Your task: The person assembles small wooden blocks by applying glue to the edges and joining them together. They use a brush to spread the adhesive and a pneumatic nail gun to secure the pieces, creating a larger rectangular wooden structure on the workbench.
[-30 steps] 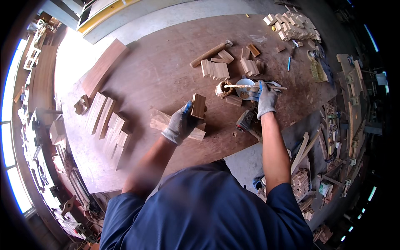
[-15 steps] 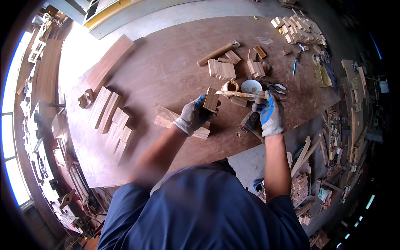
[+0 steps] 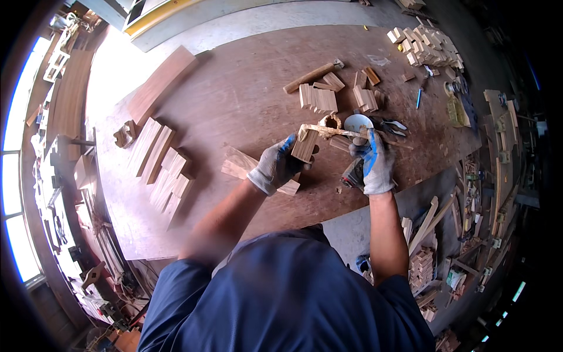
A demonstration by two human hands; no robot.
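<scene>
My left hand [image 3: 274,167], in a grey-and-blue work glove, grips a small wooden block [image 3: 304,149] with its end turned up. In my gloved right hand [image 3: 378,163] is a thin stick [image 3: 333,131], crusted with pale residue, held nearly level. Its far tip lies over the upper end of the block and seems to touch it. Just beyond the stick are a round, crusted pot [image 3: 331,121] and a white bowl [image 3: 355,122]. A wooden board [image 3: 238,162] lies on the table, partly hidden by my left hand.
Cut blocks [image 3: 318,98] stand grouped on the brown table [image 3: 234,94], with longer pieces [image 3: 157,154] at left. A large block pile [image 3: 427,46] sits far right. Pliers [image 3: 396,124] and a dark tool [image 3: 353,174] lie around my right hand.
The stick's tip has moved from the block's upper right edge across its top end to the left. My left hand has tilted the block slightly. The whole view has shifted a little.
</scene>
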